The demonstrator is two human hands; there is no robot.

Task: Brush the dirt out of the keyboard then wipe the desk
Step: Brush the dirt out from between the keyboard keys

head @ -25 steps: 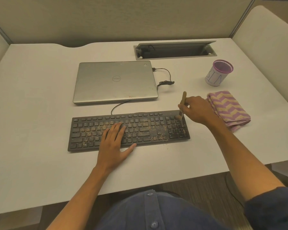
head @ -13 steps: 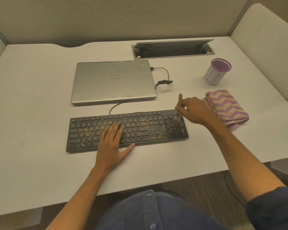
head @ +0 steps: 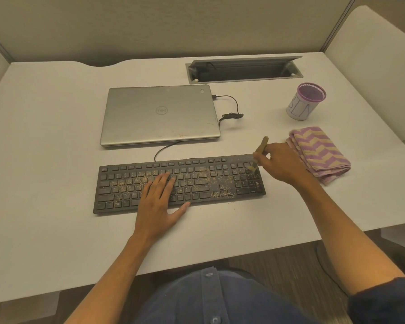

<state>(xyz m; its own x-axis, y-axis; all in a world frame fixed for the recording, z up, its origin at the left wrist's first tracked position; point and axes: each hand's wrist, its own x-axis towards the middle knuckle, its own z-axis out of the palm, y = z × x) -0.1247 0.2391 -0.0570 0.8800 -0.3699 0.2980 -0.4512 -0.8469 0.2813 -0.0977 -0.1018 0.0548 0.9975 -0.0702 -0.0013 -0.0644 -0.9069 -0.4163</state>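
The right hand (head: 279,163) is closed around a small brush (head: 258,153), pinching its tan handle between thumb and fingers so that the handle leans up and away from the person while the pale bristles touch the keys at the far right corner of the keyboard (head: 180,183). This looks like the first step of the task, brushing out the dirt, and it seems barely begun: tan grit (head: 216,181) lies thick across the middle of the keyboard and over its left half, with a few specks on the desk (head: 45,136) just in front of the keyboard's near edge. The left hand (head: 160,202) lies flat and spread on the keyboard's lower middle, fingers together on the keys and thumb out along the near edge, gripping nothing; it appears to be pinning the keyboard down. Both forearms reach in from the near edge of the desk, the right one angled across toward the keyboard's right end with the wrist bent inward. The next move likely calls for short, light strokes that draw the grit along the rows and off one edge, and for the left hand to shift off the dirty keys it covers. The folded purple and yellow cloth (head: 319,154), just right of the keyboard and close behind the right hand, waits for wiping. A closed laptop (head: 160,115) sits beyond the keyboard.
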